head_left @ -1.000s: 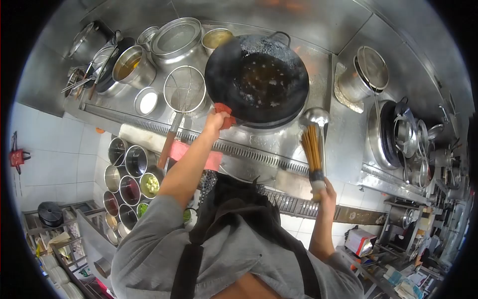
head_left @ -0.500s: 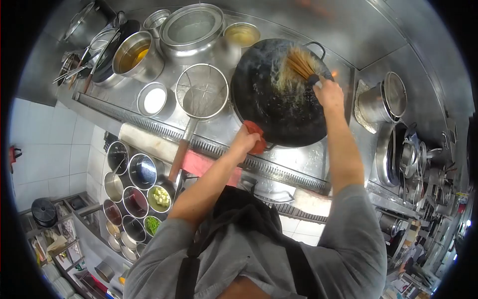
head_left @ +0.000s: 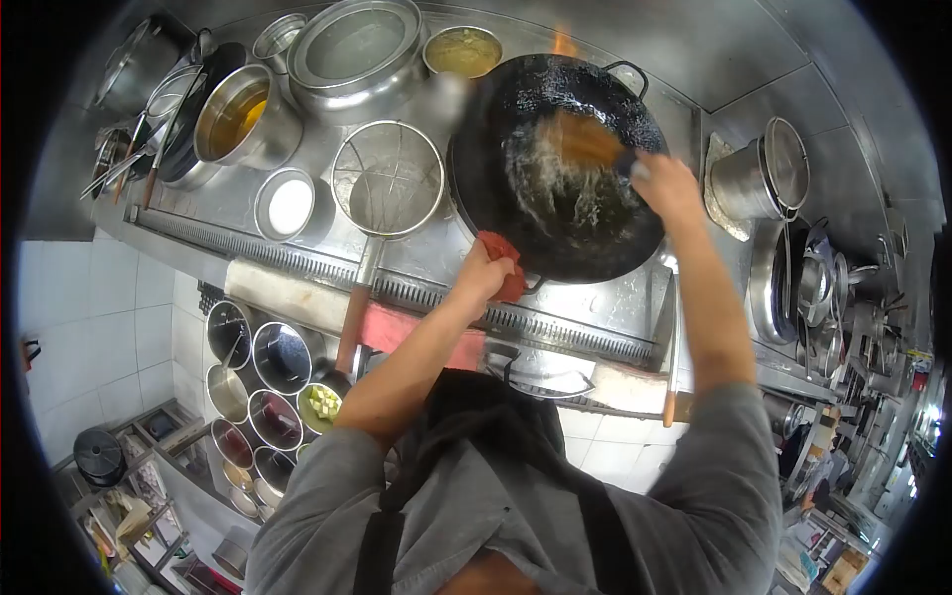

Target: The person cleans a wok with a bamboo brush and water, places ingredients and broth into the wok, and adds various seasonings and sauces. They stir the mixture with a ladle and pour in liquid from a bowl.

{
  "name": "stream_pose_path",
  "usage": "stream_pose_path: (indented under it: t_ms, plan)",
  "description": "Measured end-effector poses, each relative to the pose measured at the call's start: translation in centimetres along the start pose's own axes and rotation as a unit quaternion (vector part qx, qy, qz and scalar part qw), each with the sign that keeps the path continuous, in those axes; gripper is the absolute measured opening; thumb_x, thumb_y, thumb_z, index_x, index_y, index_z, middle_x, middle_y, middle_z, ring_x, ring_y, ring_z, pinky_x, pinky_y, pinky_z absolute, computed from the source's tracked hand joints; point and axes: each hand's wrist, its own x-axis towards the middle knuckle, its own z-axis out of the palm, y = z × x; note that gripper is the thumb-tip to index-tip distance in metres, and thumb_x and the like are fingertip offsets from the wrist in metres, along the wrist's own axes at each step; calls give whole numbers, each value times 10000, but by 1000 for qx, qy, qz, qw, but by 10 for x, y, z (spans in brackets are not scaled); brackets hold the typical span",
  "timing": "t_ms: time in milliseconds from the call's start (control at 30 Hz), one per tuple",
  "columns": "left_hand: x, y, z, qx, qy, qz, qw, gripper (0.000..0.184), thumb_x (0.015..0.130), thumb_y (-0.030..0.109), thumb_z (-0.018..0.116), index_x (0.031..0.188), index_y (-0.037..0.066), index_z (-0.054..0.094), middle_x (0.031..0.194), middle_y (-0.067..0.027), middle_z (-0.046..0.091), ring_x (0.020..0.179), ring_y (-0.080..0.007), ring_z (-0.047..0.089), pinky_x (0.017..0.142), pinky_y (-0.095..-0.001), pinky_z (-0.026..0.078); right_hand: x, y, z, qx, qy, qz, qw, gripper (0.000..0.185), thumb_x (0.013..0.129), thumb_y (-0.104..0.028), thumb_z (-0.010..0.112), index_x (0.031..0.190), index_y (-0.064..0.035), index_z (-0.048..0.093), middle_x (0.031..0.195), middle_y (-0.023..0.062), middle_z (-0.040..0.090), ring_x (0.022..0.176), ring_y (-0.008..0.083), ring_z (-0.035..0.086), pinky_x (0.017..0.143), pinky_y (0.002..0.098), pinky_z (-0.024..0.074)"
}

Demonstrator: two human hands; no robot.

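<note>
The brush (head_left: pixel 583 142), outside the wok (head_left: pixel 607 256) a second ago, now blurs inside it, gripped by the right hand (head_left: pixel 668 185); the left hand (head_left: pixel 482 275) clutches a red cloth (head_left: pixel 509 270) at the wok's near side.

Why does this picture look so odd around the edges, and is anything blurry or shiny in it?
Head view: black corners, with curved lines on the steel wall, likely from a wide lens; head view: the brush in the right hand is smeared, probably by motion; head view: the red cloth looks crisper; head view: glare on the steel counter.
</note>
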Motion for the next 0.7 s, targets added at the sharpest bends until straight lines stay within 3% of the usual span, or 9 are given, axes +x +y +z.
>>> stream_pose_path:
  t_ms: [100, 167, 233, 367, 433, 500, 533, 567, 700]
  plan:
    - [-2, 8, 0, -10, -11, -20, 1000, 299, 723, -59, 511, 1014, 4, 484, 877, -137, 583, 714, -268, 633, 588, -402, 533, 10, -39, 18, 62, 27, 75, 995, 381, 800, -275, 639, 1157, -141, 653, 1013, 179, 674, 962, 367, 636, 877, 445, 509]
    - [-3, 3, 1, -8, -23, -18, 1000, 295, 723, -57, 511, 1010, 5, 483, 859, -141, 583, 707, -274, 634, 571, -409, 531, -23, -50, 29, 109, 4, 38, 993, 399, 801, -268, 647, 1184, -156, 646, 1024, 184, 671, 971, 367, 632, 881, 446, 503]
    - [14, -21, -6, 27, 0, 49, 998, 288, 726, -55, 506, 1006, 9, 482, 835, -147, 584, 695, -277, 636, 543, -401, 526, -69, -50, 26, 164, -17, 2, 986, 441, 798, -280, 664, 1220, -156, 629, 1035, 191, 669, 961, 368, 637, 877, 448, 499]
    - [10, -14, -5, 46, -4, 37, 998, 286, 728, -51, 504, 1006, 12, 483, 846, -150, 588, 707, -274, 635, 546, -388, 525, -135, 12, -4, 199, -112, -14, 974, 486, 783, -323, 685, 1235, -155, 620, 989, 185, 684, 915, 366, 652, 869, 422, 504]
    - [2, -3, -1, 21, -7, 18, 1000, 290, 733, -46, 501, 1017, 13, 491, 860, -146, 592, 723, -264, 630, 556, -379, 525, -127, 70, 8, 119, -54, -17, 991, 456, 791, -307, 676, 1219, -157, 628, 930, 189, 687, 871, 369, 659, 827, 434, 520]
    - [-6, 16, 2, 24, -16, -12, 1000, 291, 736, -46, 500, 1020, 15, 494, 866, -142, 593, 730, -259, 626, 568, -377, 525, -89, 73, 1, 18, -40, 93, 995, 458, 799, -289, 666, 1225, -130, 608, 863, 203, 675, 814, 370, 664, 761, 459, 535]
    - [-9, 18, 1, 25, -27, -45, 998, 291, 739, -47, 498, 1024, 17, 497, 873, -137, 594, 738, -254, 622, 580, -375, 526, -62, 67, 23, 20, 34, 94, 995, 458, 806, -275, 657, 1231, -117, 594, 845, 207, 667, 795, 369, 665, 736, 468, 537]
    - [-7, 17, 1, 29, -23, -47, 998, 291, 739, -47, 498, 1024, 17, 497, 873, -137, 594, 738, -254, 622, 580, -375, 526, -36, 51, 48, 22, 109, 95, 989, 458, 812, -261, 648, 1238, -105, 579, 826, 211, 658, 776, 367, 666, 710, 477, 539]
    - [-8, 19, -2, 45, -33, -30, 998, 295, 747, -44, 503, 1036, 14, 508, 881, -128, 597, 749, -245, 623, 609, -363, 530, -8, -65, 78, 151, 153, 45, 976, 434, 804, -230, 678, 1210, -102, 596, 886, 196, 659, 793, 385, 653, 717, 467, 527]
